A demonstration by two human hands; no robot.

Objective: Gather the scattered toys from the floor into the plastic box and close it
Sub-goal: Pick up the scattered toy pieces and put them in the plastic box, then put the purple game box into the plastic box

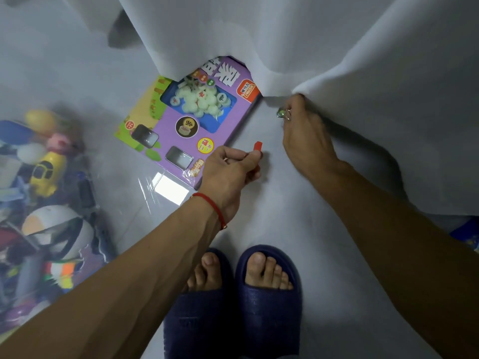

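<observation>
My left hand (229, 169) pinches a small red piece (258, 147) between thumb and fingers, just off the near corner of a purple chess-set box (220, 117) lying flat on the floor. My right hand (304, 136) grips the edge of a white curtain (363, 60) and holds it lifted off the box; the curtain still covers the box's far end. A clear plastic box (85, 193) full of toys stands at the left, blurred; a yellow toy (48, 173) and a white ball-like toy (55, 226) show inside it.
My two feet in dark blue slippers (233, 301) stand on the pale tiled floor (272, 216) at the bottom centre. The curtain hangs across the top and right. A blue patterned thing (466, 234) peeks out at the right edge.
</observation>
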